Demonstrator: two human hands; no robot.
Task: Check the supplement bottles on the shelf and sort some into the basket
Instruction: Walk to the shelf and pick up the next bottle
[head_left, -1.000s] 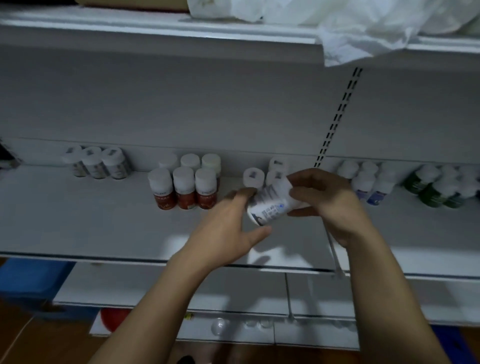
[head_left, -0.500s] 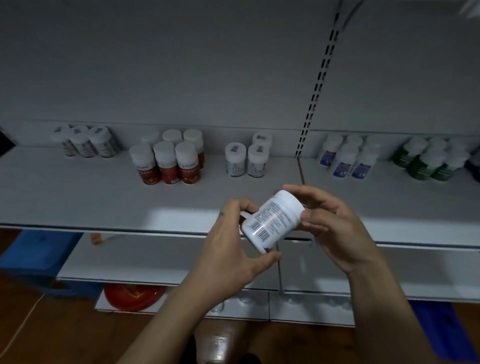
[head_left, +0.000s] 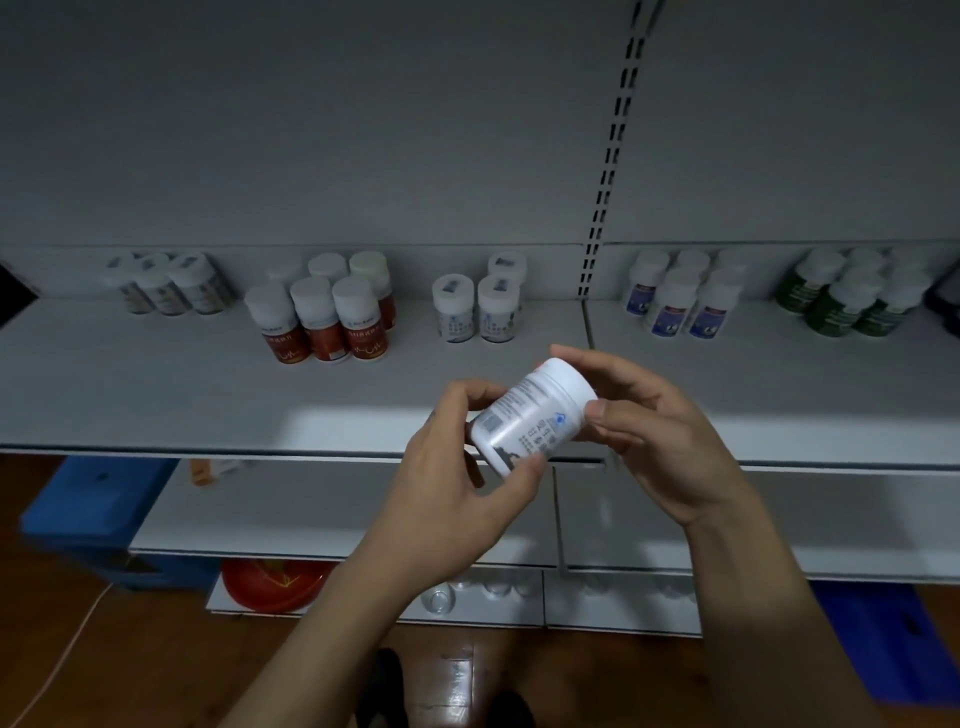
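You hold one bottle (head_left: 530, 415) in both hands. Your left hand (head_left: 457, 467) wraps the bottom end, with the fingers curled over the top and the thumb under it. Your right hand (head_left: 660, 431) pinches the cap end, with the thumb on the side. The bottle is tipped, so its cap points to 1 o'clock and its label faces you. It is up in the air in front of the shelf (head_left: 156, 395), not on it.

From the bottle, three white bottles (head_left: 478, 306) stand on the shelf at 11 o'clock. The red bottles (head_left: 324, 325) are at 10 o'clock. The pale bottles (head_left: 166, 283) are farther out the same way, by the back wall. The blue bottles (head_left: 675, 301) are at 2 o'clock, and the green bottles (head_left: 841, 296) are past them.

A blue box (head_left: 88, 514) sits on the floor near 9 o'clock, a bit lower down. A red bowl (head_left: 275, 587) is at 8 o'clock. A blue thing (head_left: 893, 649) is at 4 o'clock, too dark to tell what it is.
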